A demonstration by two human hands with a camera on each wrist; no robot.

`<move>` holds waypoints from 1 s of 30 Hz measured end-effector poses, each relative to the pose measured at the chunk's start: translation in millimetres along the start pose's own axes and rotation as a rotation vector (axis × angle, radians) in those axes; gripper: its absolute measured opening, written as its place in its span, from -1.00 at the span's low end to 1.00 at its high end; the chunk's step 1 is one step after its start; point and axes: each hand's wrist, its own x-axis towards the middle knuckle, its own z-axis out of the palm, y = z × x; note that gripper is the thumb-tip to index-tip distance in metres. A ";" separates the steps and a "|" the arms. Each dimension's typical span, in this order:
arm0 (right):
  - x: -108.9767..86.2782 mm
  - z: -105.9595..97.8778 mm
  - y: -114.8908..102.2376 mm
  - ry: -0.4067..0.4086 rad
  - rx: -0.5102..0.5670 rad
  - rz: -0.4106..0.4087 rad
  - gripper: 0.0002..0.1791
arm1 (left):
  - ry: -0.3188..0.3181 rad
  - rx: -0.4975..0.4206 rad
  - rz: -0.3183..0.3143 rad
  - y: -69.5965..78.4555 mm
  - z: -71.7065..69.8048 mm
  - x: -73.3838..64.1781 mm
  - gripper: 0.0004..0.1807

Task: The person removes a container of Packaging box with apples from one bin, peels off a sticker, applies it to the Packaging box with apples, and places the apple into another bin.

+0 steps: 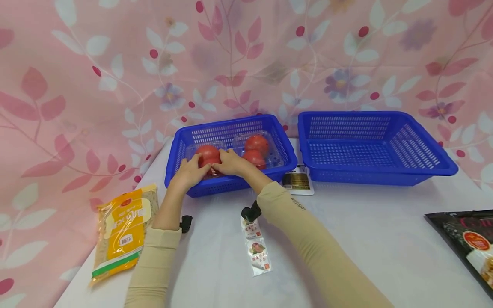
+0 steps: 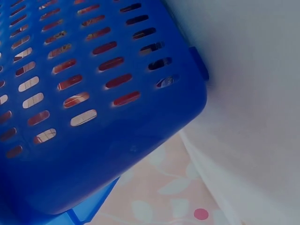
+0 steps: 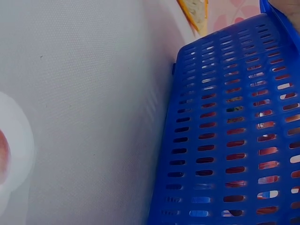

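Note:
Both hands reach into the left blue basket (image 1: 227, 123) in the head view, over a clear plastic box of red tomatoes (image 1: 208, 151). My left hand (image 1: 188, 173) grips the box's left side, fingers bent over it. From the right, my right hand (image 1: 230, 164) holds the same box, its thumb close to the left thumb at the front. A second clear box with tomatoes (image 1: 256, 144) sits in the basket's right half. Both wrist views show mostly the slotted basket wall (image 2: 136, 133), which hides the hands' grip; red shows through its slots.
Right of it stands another blue basket (image 1: 346, 177). A package with a white and gold label (image 1: 298, 182) lies between the baskets. Stickers on a strip (image 1: 256, 250) lie in front. A yellow bag (image 1: 125, 229) is at left, a black bag (image 1: 471, 239) at right.

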 end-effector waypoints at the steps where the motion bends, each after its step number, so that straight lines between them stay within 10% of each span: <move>1: -0.4 -1.0 0.2 -0.001 0.007 0.010 -0.28 | 0.011 0.000 0.005 0.6 0.1 0.6 -0.24; 12: 1.0 0.4 0.4 -0.066 0.109 0.012 -0.23 | 0.039 0.031 0.034 0.1 -1.6 -1.5 -0.28; 30: 4.8 3.5 1.4 0.066 -0.013 -0.149 -0.43 | 0.083 0.019 0.169 -8.3 3.2 5.5 -0.36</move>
